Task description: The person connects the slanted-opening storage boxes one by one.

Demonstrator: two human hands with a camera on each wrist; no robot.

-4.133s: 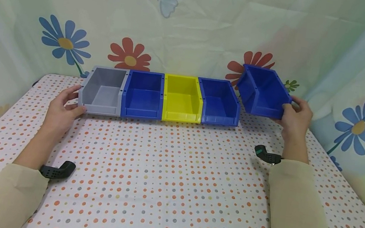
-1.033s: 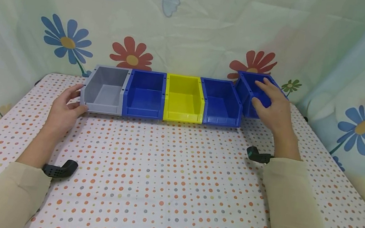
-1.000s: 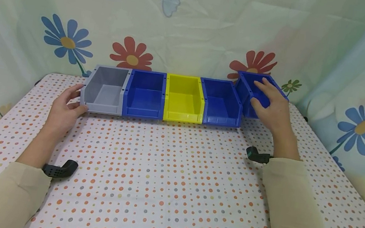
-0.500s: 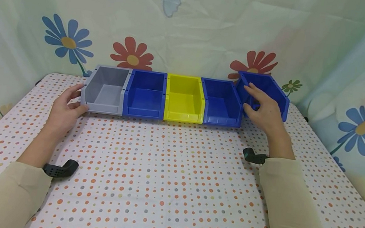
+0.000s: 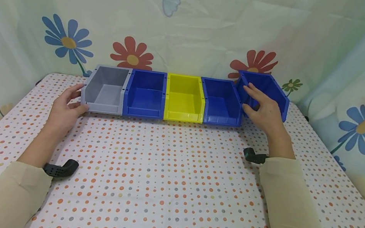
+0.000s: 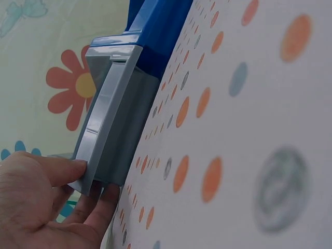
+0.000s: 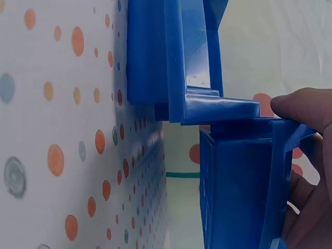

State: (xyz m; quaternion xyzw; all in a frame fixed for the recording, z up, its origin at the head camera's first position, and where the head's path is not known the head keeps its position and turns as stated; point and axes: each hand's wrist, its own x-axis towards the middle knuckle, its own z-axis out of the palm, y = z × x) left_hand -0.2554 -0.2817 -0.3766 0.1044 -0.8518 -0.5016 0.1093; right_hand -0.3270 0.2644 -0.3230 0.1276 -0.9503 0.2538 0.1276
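Note:
Several open-front storage bins stand side by side at the back of the table. My left hand (image 5: 63, 114) holds the front left corner of the grey bin (image 5: 104, 109), thumb on its front and fingers at its side and underside. At the row's right end, my right hand (image 5: 266, 112) grips the left wall of a blue bin (image 5: 284, 105), thumb outside and fingers inside. In the right wrist view this blue bin (image 7: 236, 192) hangs above the table, its side against the neighbouring blue bin (image 7: 148, 57). My right hand hides its front.
Between the grey bin and the blue pair come another blue bin (image 5: 143, 111) and a yellow bin (image 5: 183, 116). A flowered curtain (image 5: 201, 27) hangs behind the dotted tablecloth (image 5: 159, 181). Each wrist wears a black device (image 5: 62, 169).
The right-hand blue bin has come down and left against the row from a higher, tilted pose. My right hand has shifted from its right side to its left wall. My left hand stays put.

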